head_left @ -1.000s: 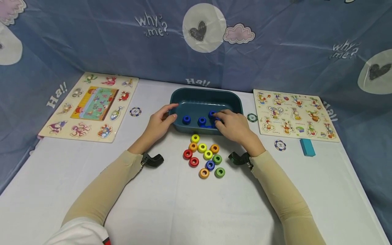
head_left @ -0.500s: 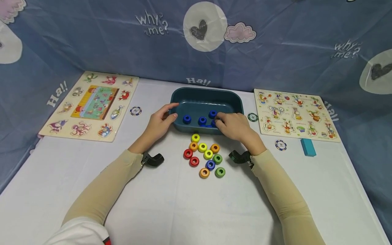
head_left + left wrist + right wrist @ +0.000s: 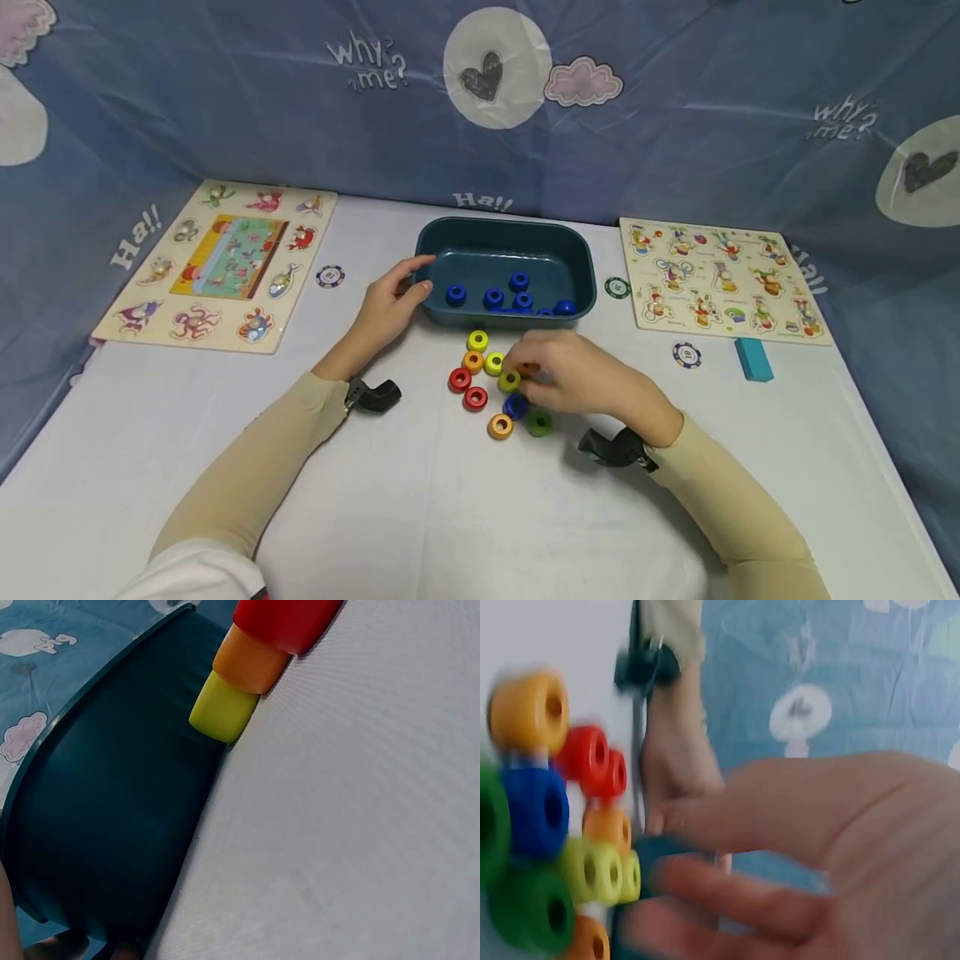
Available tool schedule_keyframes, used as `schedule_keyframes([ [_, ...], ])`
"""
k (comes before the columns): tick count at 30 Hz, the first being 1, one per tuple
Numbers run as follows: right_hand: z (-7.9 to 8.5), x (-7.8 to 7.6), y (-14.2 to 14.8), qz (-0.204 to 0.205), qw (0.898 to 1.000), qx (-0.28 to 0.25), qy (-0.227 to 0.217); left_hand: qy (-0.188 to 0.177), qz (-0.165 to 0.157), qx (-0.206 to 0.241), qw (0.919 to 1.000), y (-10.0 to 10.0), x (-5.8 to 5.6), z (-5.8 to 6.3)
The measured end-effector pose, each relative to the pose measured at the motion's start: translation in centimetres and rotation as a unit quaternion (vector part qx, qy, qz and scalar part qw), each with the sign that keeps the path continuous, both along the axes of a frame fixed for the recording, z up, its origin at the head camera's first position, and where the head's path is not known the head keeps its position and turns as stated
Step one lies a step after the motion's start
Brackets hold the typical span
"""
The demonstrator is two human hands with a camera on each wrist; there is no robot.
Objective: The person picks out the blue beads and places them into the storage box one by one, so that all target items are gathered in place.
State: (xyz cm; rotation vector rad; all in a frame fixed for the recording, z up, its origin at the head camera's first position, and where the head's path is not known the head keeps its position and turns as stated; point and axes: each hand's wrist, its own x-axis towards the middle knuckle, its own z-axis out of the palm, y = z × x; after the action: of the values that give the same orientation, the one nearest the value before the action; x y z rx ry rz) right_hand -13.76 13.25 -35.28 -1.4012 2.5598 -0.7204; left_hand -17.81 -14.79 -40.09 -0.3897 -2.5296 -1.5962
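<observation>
My left hand (image 3: 386,308) holds the left end of a dark teal tray (image 3: 510,225), thumb and index fingertip at its rim. Several blue ring beads (image 3: 456,294) lie inside, mostly along the near wall. In front of the tray my right hand (image 3: 573,375) hovers at a loose group of beads, fingers bent loosely and blurred, nothing seen between them. Nearest its fingertips is a yellow bead (image 3: 509,381); the right wrist view shows a green bead (image 3: 536,911) and an orange bead (image 3: 591,941) near them. A blue bead (image 3: 515,407) lies below the hand.
Red beads (image 3: 460,380) lie at the group's left. A wooden sea-animal puzzle (image 3: 296,329) lies at left, another wooden puzzle (image 3: 678,287) at right. Near them are poker chips (image 3: 330,276) and a teal block (image 3: 753,359). A blue printed cloth (image 3: 300,125) hangs behind.
My right hand has left the tray and moved toward me, over the beads on the table. More blue beads show in the tray's right part. My left hand stays at the tray.
</observation>
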Motion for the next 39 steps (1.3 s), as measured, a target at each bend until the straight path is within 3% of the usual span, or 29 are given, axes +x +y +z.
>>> schedule_keyframes([
  [3, -0.2, 1.1, -0.5, 0.026, 0.994, 0.091, -0.048, 0.002, 0.0, 0.006, 1.0, -0.3, -0.8, -1.2],
  [5, -0.6, 1.4, -1.0, 0.03, 0.99, 0.126, -0.052, 0.005, 0.0, 0.008, 1.0, -0.5, -1.4, -2.1],
  [10, -1.4, 1.3, -1.4, 0.024, 0.989, 0.143, -0.037, 0.01, 0.003, 0.002, 0.9999, -0.6, -2.0, -3.1],
  [13, -1.1, 0.9, -1.1, 0.023, 0.991, 0.125, -0.04, 0.01, 0.002, 0.004, 0.9999, -0.5, -2.1, -3.2],
  [17, 1.0, -1.1, 0.2, -0.01, 0.998, 0.042, -0.035, 0.01, 0.0, 0.002, 0.9999, -0.5, -2.2, -3.2],
  [19, 2.2, -2.9, 1.0, -0.058, 0.998, -0.007, -0.013, 0.013, 0.003, 0.001, 0.9999, -0.6, -2.3, -3.1],
  [22, 2.7, -6.0, 1.7, -0.155, 0.987, -0.041, 0.008, 0.012, 0.006, 0.002, 0.9999, -0.6, -2.4, -3.2],
  [25, 1.4, -8.4, 1.5, -0.225, 0.974, -0.007, 0.013, 0.006, 0.004, 0.007, 0.9999, -0.5, -2.2, -3.5],
  [28, -0.7, -9.8, 1.0, -0.237, 0.97, 0.051, 0.009, -0.003, 0.003, 0.012, 0.9999, -0.2, -2.1, -3.6],
  [31, -1.7, -10.2, 0.6, -0.24, 0.967, 0.084, 0.017, 0.003, 0.003, 0.01, 0.9999, 0.1, -2.1, -3.3],
  [34, -1.6, -10.2, 0.5, -0.252, 0.962, 0.098, 0.028, 0.007, 0.001, 0.014, 0.9999, 0.4, -2.1, -2.4],
  [38, -1.7, -10.2, 0.5, -0.263, 0.959, 0.099, 0.027, 0.009, -0.003, 0.019, 0.9998, 0.4, -2.3, -2.5],
  [39, -1.8, -10.3, 0.5, -0.264, 0.96, 0.09, 0.027, 0.012, -0.003, 0.017, 0.9998, 0.2, -2.6, -3.0],
])
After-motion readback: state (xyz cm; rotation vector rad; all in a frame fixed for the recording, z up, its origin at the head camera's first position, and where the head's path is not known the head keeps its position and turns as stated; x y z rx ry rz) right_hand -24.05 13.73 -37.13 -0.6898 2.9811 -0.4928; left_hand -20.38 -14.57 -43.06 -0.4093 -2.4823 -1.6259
